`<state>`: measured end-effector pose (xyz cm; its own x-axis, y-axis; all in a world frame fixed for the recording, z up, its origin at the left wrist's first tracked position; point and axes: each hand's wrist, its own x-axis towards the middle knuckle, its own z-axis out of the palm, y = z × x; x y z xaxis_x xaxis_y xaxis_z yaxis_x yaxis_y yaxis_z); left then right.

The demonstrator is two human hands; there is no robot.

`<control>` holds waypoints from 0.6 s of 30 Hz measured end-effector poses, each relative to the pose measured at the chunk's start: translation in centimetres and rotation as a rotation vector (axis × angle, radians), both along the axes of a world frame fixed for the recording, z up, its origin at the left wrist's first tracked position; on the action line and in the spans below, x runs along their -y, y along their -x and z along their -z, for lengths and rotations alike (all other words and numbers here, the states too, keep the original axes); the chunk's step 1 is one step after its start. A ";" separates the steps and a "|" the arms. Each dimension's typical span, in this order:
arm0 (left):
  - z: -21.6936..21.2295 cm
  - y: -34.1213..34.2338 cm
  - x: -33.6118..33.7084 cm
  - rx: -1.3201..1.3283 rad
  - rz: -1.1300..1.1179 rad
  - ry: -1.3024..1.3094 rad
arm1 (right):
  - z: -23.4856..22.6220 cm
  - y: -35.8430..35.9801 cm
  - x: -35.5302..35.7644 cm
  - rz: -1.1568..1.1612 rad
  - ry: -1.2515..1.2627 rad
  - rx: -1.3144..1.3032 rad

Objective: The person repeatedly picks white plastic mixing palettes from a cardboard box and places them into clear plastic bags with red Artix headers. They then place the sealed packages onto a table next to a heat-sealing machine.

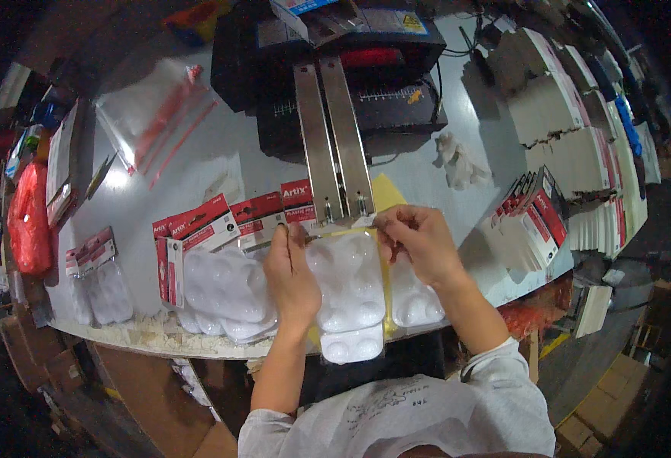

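Grey table (221, 153) carries a black sealing machine (366, 84) with 2 metal bars (334, 145) projecting toward the person. Stack of red-headed blister packs (213, 259) lies left of centre. Clear blister tray (348, 286) sits at the bar ends. Left hand (289, 267) pinches its top left edge; right hand (419, 240) pinches its top right edge
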<state>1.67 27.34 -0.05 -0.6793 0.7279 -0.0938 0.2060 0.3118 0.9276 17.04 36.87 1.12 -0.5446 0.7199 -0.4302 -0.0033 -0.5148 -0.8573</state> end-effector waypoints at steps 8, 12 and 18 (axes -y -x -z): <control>-0.1 -0.6 1.5 -0.073 0.036 -0.044 | -1.7 -1.4 0.4 -0.062 -0.303 0.180; -4.6 2.6 5.9 -0.144 -0.096 -0.004 | -6.0 -9.7 -2.8 0.376 -1.084 0.968; -4.1 7.3 6.8 -1.166 -0.123 0.458 | -4.0 -20.6 -6.3 -0.002 -1.125 1.165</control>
